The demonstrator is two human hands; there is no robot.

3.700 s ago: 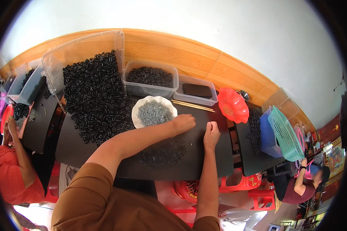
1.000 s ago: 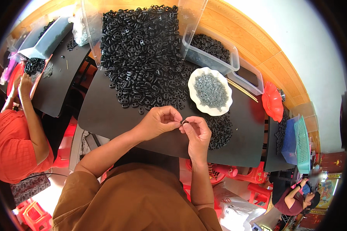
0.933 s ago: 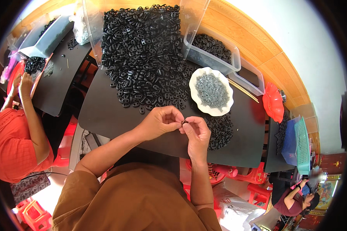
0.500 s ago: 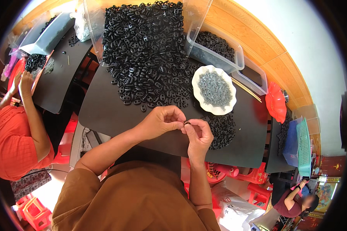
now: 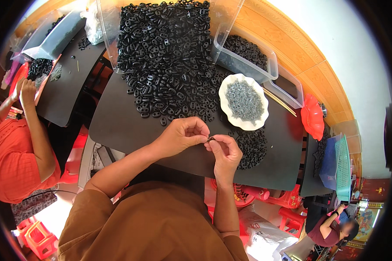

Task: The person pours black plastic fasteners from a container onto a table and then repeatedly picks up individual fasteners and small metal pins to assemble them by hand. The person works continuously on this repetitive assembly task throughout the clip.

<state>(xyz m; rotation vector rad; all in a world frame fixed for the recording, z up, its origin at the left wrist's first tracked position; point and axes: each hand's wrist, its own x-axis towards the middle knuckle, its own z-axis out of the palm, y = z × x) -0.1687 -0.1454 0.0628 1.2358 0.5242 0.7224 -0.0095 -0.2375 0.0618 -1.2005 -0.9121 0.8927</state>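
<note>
- A co-worker in an orange top (image 5: 13, 156) is seen far left of the black table (image 5: 130, 130), a hand (image 5: 27, 89) resting at a neighbouring dark board.
- A large heap of black plastic pieces (image 5: 170, 52) is spread across the far side of the table, spilling from a clear tub (image 5: 104, 30).
- The left hand (image 5: 180, 135) is held above the near edge of the table, its thumb and fingertips pinched on a small dark piece (image 5: 211, 139).
- The same small piece is gripped from the other side by the right hand (image 5: 224, 150), fingers clenched round it; the two hands are touching.
- A white scalloped dish (image 5: 244, 104) filled with grey metal screws (image 5: 243, 100) is set on the table just beyond the right hand.
- A smaller pile of black pieces (image 5: 255, 145) is lying on the table just right of the right hand.
- Two clear bins (image 5: 248, 56) are placed along the table's far right edge, a red dish (image 5: 312, 117) beyond them.
</note>
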